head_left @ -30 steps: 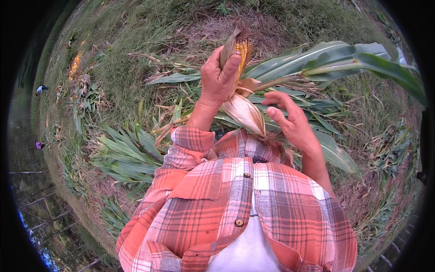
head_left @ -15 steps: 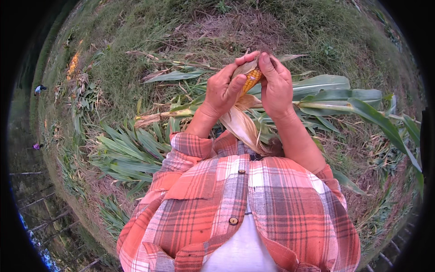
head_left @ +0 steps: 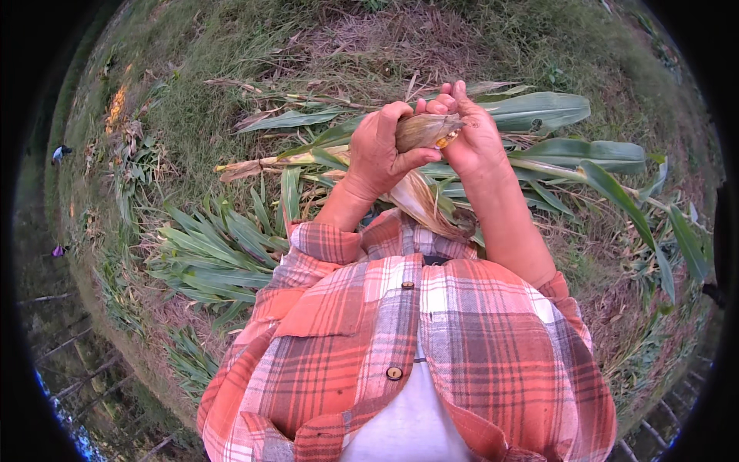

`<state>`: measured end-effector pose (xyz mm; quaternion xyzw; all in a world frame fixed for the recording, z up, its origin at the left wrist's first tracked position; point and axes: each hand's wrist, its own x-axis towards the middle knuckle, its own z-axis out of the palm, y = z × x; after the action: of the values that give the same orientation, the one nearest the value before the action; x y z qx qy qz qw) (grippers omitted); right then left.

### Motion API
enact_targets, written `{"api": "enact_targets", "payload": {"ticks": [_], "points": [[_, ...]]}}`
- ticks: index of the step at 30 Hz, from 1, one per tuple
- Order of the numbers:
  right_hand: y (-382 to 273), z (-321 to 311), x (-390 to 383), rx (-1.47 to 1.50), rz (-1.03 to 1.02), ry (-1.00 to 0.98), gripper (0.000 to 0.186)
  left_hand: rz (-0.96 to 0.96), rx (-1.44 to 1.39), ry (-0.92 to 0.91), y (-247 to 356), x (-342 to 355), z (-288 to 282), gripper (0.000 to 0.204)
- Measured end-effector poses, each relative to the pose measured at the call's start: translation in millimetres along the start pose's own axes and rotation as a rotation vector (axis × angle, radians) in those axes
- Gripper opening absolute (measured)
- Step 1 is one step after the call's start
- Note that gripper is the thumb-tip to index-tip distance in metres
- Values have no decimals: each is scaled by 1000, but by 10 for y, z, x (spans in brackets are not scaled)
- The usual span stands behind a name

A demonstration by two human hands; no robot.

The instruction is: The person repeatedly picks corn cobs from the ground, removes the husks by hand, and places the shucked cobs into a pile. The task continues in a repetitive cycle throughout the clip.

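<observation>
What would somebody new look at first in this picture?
Probably the orange plaid shirt, filling the lower middle. Above it, the left hand grips an ear of corn in brown husk, yellow kernels peeking out near its tip, beside the right hand. A bright yellow patch stands out at upper left.

Two bare hands, your left hand point(head_left: 375, 146) and your right hand point(head_left: 473, 140), frame one ear of corn point(head_left: 422, 133) at upper centre. You wear one plaid shirt point(head_left: 323, 362), two buttons point(head_left: 394, 373) visible, over one white undershirt point(head_left: 416, 420). Two small shapes, one blue point(head_left: 61, 154), one purple point(head_left: 58, 251), dot the left edge; the green leaves point(head_left: 208, 254) overlap beyond counting.
</observation>
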<state>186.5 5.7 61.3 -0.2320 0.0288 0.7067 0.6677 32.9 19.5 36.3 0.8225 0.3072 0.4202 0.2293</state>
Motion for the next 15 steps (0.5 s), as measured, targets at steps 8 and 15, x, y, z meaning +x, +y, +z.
{"api": "enact_targets", "payload": {"ticks": [8, 15], "points": [[184, -85, 134, 52, 132, -21, 25, -25, 142, 317, 3, -223, 139, 73], [100, -497, -523, -1402, 84, -379, 28, -516, -655, 764, -4, -30, -539, 55]]}}
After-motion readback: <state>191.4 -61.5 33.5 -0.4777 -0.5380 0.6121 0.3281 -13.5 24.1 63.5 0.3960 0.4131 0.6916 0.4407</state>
